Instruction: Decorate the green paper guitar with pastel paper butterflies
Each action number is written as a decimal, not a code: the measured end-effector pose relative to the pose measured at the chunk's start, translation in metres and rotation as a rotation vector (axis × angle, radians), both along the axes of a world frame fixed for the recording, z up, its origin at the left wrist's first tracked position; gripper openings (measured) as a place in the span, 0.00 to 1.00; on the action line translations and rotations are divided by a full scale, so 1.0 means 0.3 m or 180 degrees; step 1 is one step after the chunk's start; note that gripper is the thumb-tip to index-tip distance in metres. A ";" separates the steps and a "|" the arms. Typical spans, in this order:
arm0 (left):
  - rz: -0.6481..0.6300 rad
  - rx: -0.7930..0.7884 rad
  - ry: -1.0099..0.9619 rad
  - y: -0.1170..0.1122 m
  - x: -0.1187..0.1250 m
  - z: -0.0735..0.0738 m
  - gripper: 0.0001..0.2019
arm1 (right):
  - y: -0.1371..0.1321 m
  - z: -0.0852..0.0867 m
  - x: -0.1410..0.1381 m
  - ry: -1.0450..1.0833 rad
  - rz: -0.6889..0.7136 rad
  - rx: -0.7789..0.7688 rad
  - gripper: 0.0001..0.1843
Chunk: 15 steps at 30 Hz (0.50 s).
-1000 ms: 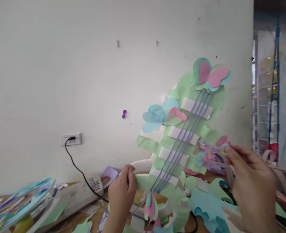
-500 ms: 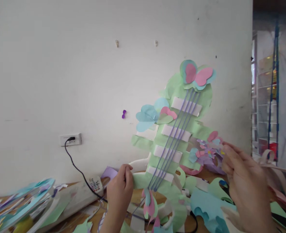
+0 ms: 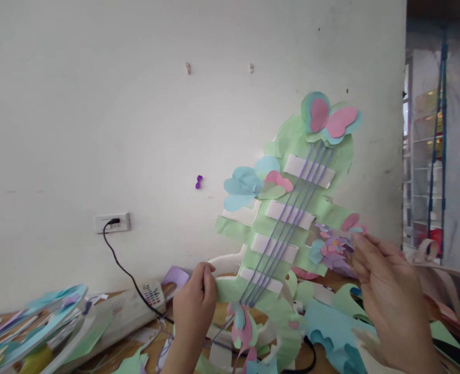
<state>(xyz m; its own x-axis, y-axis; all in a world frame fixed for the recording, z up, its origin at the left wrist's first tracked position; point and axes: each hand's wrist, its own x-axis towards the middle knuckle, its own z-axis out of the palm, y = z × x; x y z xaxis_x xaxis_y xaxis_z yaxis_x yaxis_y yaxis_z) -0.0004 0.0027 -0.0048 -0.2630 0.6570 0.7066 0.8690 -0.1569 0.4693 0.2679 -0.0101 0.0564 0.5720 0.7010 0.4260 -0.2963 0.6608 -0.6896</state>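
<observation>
A green paper craft, shaped a little like a stringed instrument, leans to the right in front of the wall. White folded strips cross its middle, and several purple strings run over them lengthwise. A pink and blue paper butterfly sits at its top, with blue petals on its left side. My left hand is closed around the lower left arm of the craft. My right hand pinches the right side by a small pink paper piece; the fingertips partly hide the contact.
Paper scraps cover the wooden table, including a blue sheet at the right. A long white power strip lies left. A black cable runs from the wall socket. Purple paper flowers lie behind the craft.
The top of the craft has tilted further right, and its middle has shifted slightly right. My right hand has moved a little left; my left hand keeps its hold.
</observation>
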 end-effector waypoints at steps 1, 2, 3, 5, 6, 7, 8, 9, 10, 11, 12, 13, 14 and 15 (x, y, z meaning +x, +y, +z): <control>0.0005 -0.0004 0.0003 0.000 0.000 0.000 0.15 | 0.001 0.000 0.001 -0.0025 -0.0016 0.0011 0.15; 0.0015 -0.0006 0.0005 0.001 0.001 -0.001 0.15 | 0.002 -0.001 0.001 -0.0048 -0.0033 0.0024 0.15; 0.0025 -0.0008 0.0003 0.002 0.000 -0.001 0.15 | 0.002 -0.001 0.001 -0.0068 -0.0048 0.0029 0.16; 0.0029 -0.0011 -0.0004 0.005 -0.001 -0.003 0.14 | 0.001 -0.001 -0.001 -0.0087 -0.0076 0.0028 0.16; 0.0022 -0.0013 -0.0002 0.006 -0.001 -0.004 0.14 | 0.001 -0.001 -0.002 -0.0089 -0.0082 0.0028 0.17; 0.0010 -0.0017 0.0005 0.007 -0.002 -0.005 0.14 | 0.000 0.000 -0.003 -0.0094 -0.0079 0.0028 0.17; 0.0007 -0.0020 0.0009 0.008 -0.003 -0.006 0.14 | -0.002 0.001 -0.005 -0.0102 -0.0073 0.0030 0.17; 0.0012 -0.0020 0.0010 0.009 -0.003 -0.006 0.14 | -0.003 0.002 -0.006 -0.0105 -0.0067 0.0032 0.17; 0.0016 -0.0018 0.0013 0.009 -0.004 -0.007 0.15 | -0.004 0.003 -0.006 -0.0102 -0.0065 0.0023 0.17; 0.0020 -0.0015 0.0016 0.009 -0.004 -0.007 0.15 | -0.005 0.003 -0.007 -0.0103 -0.0073 0.0011 0.17; 0.0023 -0.0011 0.0018 0.009 -0.004 -0.007 0.15 | -0.006 0.004 -0.007 -0.0095 -0.0090 0.0002 0.17; 0.0021 -0.0012 0.0023 0.009 -0.004 -0.007 0.15 | -0.007 0.005 -0.007 -0.0081 -0.0101 -0.0012 0.16; 0.0023 -0.0012 0.0022 0.008 -0.004 -0.007 0.14 | -0.008 0.006 -0.007 -0.0069 -0.0109 -0.0031 0.15; 0.0025 -0.0013 0.0021 0.007 -0.003 -0.007 0.14 | -0.008 0.007 -0.007 -0.0066 -0.0125 -0.0038 0.15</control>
